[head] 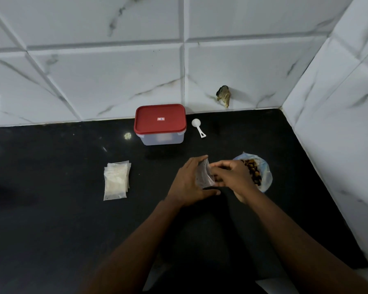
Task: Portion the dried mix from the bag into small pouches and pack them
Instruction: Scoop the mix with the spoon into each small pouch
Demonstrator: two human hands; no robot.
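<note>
- Centre frame, with small clear plastic pouch gripped in curled left hand and its mouth pinched by right hand: pull mouth fully open.
- Just right, behind right hand: load brown dried mix from crumpled clear plastic bag only then.
- Farther up: consider white plastic scoop beside red-lidded translucent box.

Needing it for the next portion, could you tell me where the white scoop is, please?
In the head view, the white scoop lies on the counter, just right of the red-lidded container, near the wall.
</note>
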